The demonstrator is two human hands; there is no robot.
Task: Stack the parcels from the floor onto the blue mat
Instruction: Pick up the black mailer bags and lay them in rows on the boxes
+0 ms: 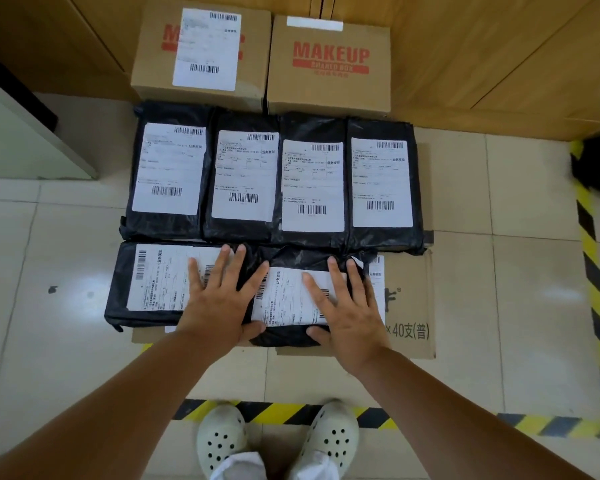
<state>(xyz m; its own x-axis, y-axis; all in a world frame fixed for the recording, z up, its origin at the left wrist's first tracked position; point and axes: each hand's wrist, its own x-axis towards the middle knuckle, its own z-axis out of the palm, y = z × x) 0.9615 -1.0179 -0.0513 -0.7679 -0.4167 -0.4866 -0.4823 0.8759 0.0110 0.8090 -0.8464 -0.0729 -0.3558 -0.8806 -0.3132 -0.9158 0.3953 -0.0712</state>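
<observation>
While both hands lie flat on the black parcel [288, 299] nearest the person's feet, the step in hand looks like settling or getting hold of that parcel, not carrying it. The left hand [219, 299] spreads its fingers [224, 263] straight across the seam with the neighbouring black parcel [153, 285] to its left; the right hand [347, 306] presses on the white label, fingers extended, grasping nothing. This parcel rests on flattened cardboard [409, 306] on the tiled floor [499, 271]. Beyond it lies a row of four black parcels [278, 178], and beyond those two "MAKEUP" cartons [329, 64] stand against a wooden wall. No blue mat is visible, so the next move probably calls for curling fingers under the parcel's edges, lifting, and turning to find the mat. Yellow-black hazard tape [589, 244] borders the floor area.
</observation>
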